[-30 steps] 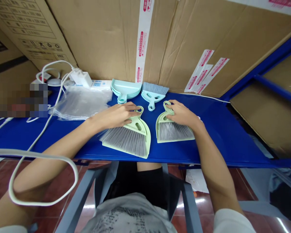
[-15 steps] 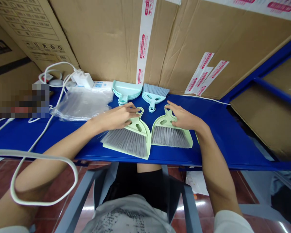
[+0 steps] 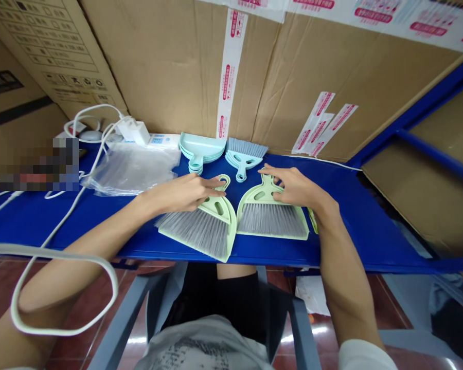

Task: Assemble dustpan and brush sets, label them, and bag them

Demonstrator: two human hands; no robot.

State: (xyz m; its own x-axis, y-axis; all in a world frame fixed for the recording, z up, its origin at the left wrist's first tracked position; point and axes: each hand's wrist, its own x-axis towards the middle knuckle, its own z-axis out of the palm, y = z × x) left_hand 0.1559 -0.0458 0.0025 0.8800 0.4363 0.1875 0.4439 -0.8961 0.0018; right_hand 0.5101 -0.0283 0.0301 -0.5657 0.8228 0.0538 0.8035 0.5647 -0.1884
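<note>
Two green brush-and-dustpan sets lie side by side on the blue table (image 3: 355, 226), grey bristles toward the front edge. My left hand (image 3: 193, 191) holds the left set (image 3: 218, 208) near its handle, fingers across the top of the brush. My right hand (image 3: 293, 186) grips the right set (image 3: 272, 216) by its handle, with the thumb near the brush head. The left set is tilted, its lower tip near the table's front edge. Behind them lie stacked light-blue dustpans (image 3: 202, 148) and stacked light-blue brushes (image 3: 245, 156).
Clear plastic bags (image 3: 135, 167) lie at the back left beside a white power strip and plugs (image 3: 137, 131). A white cable (image 3: 67, 216) loops over my left forearm. Cardboard (image 3: 170, 67) stands behind the table. A yellow-green item (image 3: 312, 221) shows by my right wrist.
The left set has turned a little, its lower tip shifting left and toward the front edge. The right set has moved slightly left, and my left fingers are straighter.
</note>
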